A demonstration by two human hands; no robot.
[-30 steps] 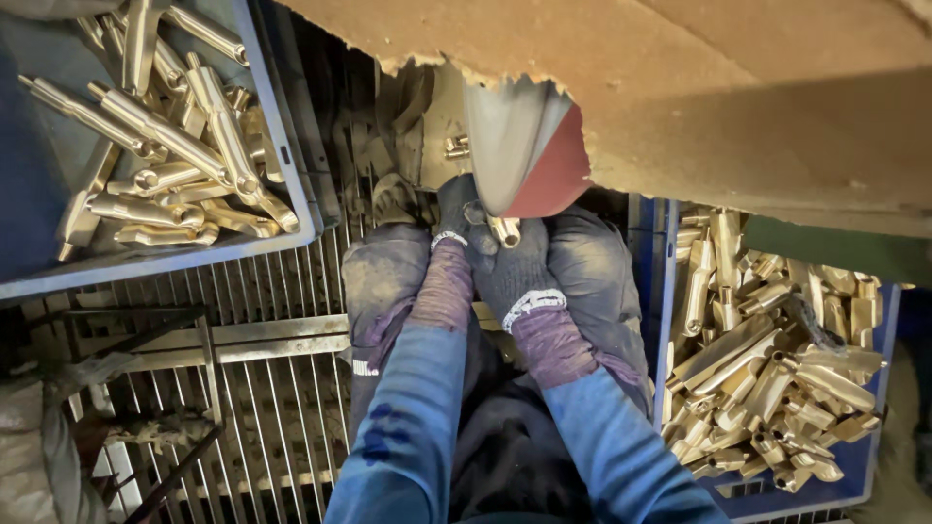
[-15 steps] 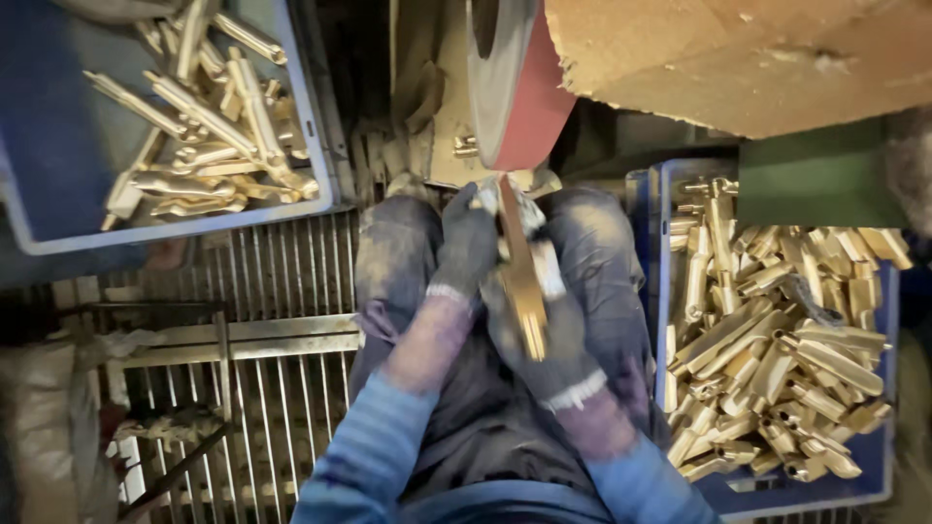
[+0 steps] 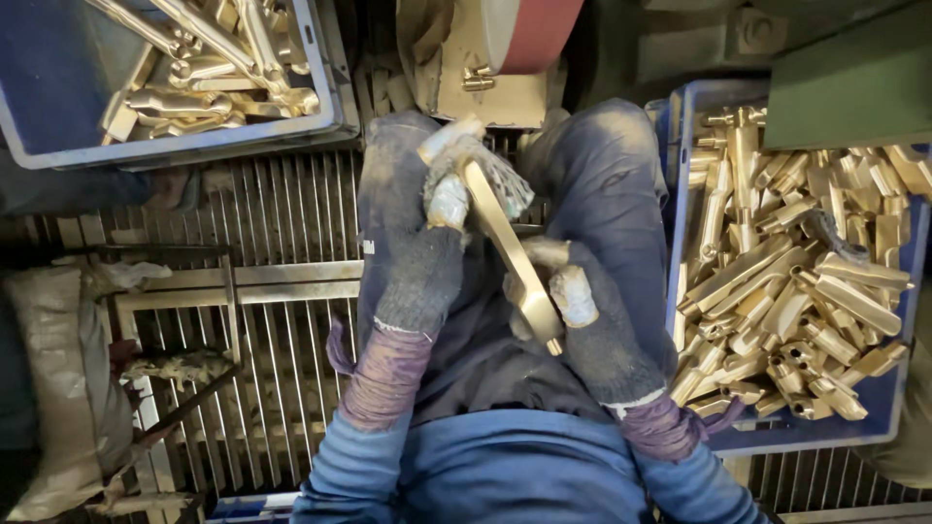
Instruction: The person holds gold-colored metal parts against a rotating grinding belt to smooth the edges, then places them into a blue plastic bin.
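Metal floor grating runs under the seated person's knees. Closest in, the right hand, gloved, is clenched on the lower end of a long brass piece, while the left hand pinches its upper end. The brass piece now lies across the lap, drawn back from the red sanding belt it met half a second ago, likely for a look. Farther out sit the right bin and left bin of brass parts.
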